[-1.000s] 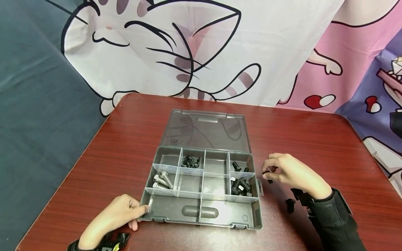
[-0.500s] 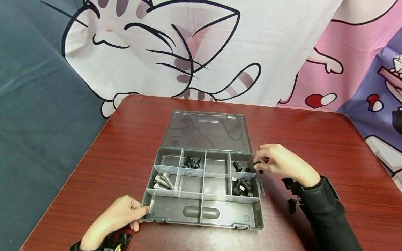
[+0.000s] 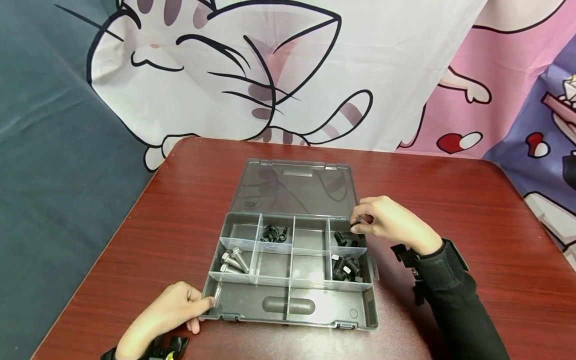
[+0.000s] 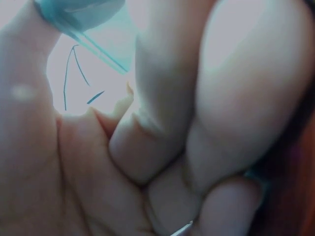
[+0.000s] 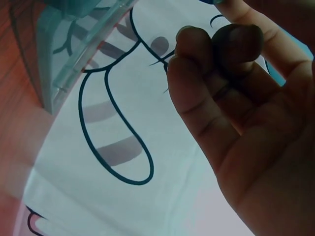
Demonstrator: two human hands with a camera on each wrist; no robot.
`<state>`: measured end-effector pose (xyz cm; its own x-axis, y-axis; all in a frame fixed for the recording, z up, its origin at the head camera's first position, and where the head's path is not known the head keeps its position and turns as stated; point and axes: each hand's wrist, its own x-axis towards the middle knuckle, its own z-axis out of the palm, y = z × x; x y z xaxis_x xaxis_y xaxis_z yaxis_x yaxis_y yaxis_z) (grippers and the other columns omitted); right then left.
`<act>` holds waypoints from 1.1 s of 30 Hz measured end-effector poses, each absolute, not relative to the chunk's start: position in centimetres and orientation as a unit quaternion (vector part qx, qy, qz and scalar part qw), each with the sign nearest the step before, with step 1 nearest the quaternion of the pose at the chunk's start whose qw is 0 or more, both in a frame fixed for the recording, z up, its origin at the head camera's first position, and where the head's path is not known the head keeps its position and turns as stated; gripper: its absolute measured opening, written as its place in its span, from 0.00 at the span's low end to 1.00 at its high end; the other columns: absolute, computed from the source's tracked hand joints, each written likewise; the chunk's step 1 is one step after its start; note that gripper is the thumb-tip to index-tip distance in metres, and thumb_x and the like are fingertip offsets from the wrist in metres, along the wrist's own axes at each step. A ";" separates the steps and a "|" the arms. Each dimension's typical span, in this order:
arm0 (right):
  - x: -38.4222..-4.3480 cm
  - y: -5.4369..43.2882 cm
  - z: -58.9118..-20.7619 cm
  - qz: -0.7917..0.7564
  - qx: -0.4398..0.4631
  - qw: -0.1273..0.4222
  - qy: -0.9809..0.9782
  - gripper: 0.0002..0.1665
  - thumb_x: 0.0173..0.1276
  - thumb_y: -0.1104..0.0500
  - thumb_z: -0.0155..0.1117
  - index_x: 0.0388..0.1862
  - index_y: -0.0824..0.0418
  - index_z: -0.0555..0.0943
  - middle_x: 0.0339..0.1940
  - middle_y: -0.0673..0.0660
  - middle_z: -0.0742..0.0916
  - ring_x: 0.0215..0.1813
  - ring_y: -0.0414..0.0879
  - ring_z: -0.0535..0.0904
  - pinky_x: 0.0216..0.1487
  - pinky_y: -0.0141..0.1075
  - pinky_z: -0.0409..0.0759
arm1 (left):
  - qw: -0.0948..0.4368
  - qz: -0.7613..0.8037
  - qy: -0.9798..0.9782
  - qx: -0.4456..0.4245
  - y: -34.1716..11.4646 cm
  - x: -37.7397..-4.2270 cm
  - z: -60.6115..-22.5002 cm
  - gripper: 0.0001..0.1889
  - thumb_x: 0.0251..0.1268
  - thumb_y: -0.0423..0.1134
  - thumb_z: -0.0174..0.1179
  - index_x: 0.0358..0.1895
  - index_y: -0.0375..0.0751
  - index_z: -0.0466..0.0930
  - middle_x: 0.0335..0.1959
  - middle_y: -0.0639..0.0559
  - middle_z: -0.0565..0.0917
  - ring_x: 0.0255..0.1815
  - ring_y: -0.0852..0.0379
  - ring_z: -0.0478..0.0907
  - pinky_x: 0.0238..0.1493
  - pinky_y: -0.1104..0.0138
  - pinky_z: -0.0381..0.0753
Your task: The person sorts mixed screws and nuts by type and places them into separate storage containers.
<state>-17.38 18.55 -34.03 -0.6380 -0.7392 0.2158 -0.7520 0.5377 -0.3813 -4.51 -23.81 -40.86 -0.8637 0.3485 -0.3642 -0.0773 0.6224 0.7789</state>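
Observation:
A grey see-through compartment box [image 3: 315,262] lies on the table with its lid [image 3: 294,187] folded back. My left hand [image 3: 173,307] grips its front left corner, thumb over the rim; the left wrist view shows the curled fingers [image 4: 162,108] close up. Over the back right compartment, my right hand [image 3: 393,220] pinches a small black bolt [image 3: 355,226], mostly covered by the fingers. Below it in that compartment are a few black bolts [image 3: 340,240]. More black bolts [image 3: 345,269] fill the compartment in front. In the right wrist view, thumb and fingertips meet near the box.
Silver bolts [image 3: 234,260] lie in a left compartment, small black ring-shaped pieces [image 3: 273,233] in a back one. A black piece [image 3: 419,292] shows beside the right wrist strap. Behind the table [image 3: 180,200] hangs a cat-print cloth [image 3: 189,100].
My right hand has moved left and away from me with the black bolt, from beside the box to over its back right compartment. The left hand keeps its grip on the corner.

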 end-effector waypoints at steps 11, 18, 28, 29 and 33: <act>-17.7 17.9 -33.9 0.222 0.425 0.020 -0.877 0.07 0.51 0.59 0.72 0.29 0.53 0.82 0.30 0.45 0.79 0.28 0.37 0.73 0.29 0.32 0.72 | 0.257 0.433 0.861 0.069 -23.8 -4.6 -40.9 0.24 0.61 0.48 0.56 0.12 0.34 0.73 0.08 0.51 0.76 0.15 0.54 0.76 0.25 0.68 0.73; -17.6 18.1 -33.8 0.193 0.398 0.024 -0.896 0.25 0.50 0.51 0.73 0.47 0.56 0.80 0.45 0.53 0.79 0.49 0.47 0.72 0.47 0.44 0.71 | 0.253 0.428 0.865 0.070 -23.8 -4.6 -40.9 0.24 0.61 0.48 0.56 0.12 0.34 0.73 0.08 0.52 0.76 0.15 0.55 0.75 0.24 0.68 0.72; -17.6 18.3 -33.7 0.199 0.398 0.019 -0.895 0.27 0.53 0.51 0.70 0.52 0.54 0.78 0.50 0.54 0.78 0.53 0.48 0.71 0.49 0.46 0.70 | 0.249 0.426 0.867 0.073 -23.7 -4.5 -40.7 0.23 0.61 0.47 0.56 0.12 0.35 0.73 0.07 0.52 0.76 0.15 0.55 0.75 0.24 0.68 0.72; -17.6 18.3 -33.7 0.199 0.399 0.019 -0.895 0.27 0.53 0.51 0.70 0.53 0.53 0.78 0.50 0.54 0.78 0.53 0.48 0.71 0.49 0.46 0.70 | 0.249 0.426 0.867 0.074 -23.7 -4.5 -40.7 0.23 0.61 0.47 0.56 0.12 0.35 0.73 0.07 0.52 0.76 0.15 0.55 0.75 0.24 0.68 0.72; -17.6 18.5 -33.7 0.196 0.400 0.022 -0.895 0.27 0.53 0.52 0.70 0.53 0.54 0.77 0.50 0.53 0.78 0.53 0.48 0.71 0.49 0.45 0.70 | 0.249 0.425 0.867 0.077 -23.7 -4.5 -40.7 0.23 0.61 0.47 0.56 0.12 0.36 0.73 0.07 0.52 0.76 0.15 0.56 0.75 0.26 0.69 0.73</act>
